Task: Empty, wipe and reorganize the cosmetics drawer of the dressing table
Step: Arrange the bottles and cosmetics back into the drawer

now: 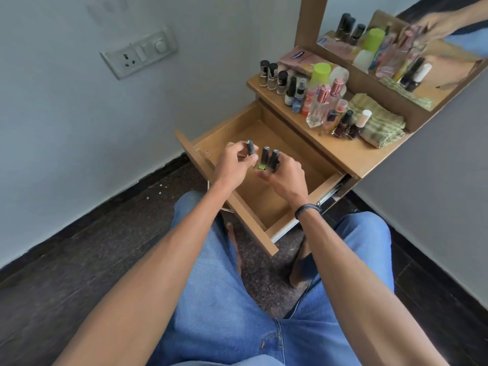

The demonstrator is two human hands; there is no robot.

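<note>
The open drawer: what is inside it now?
The drawer shows only its bare wooden floor. The left hand and right hand, holding three dark-capped bottles above it, cover the middle, so anything lying there cannot be seen.

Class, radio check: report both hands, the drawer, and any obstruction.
Left hand gripping one nail polish bottle. Right hand gripping two bottles. Drawer open, looks bare inside. Nothing blocking it.

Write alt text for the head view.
Left hand holds one nail polish bottle and right hand holds two over an open, empty-looking drawer. Cosmetics and a folded cloth crowd the tabletop by the mirror.
</note>
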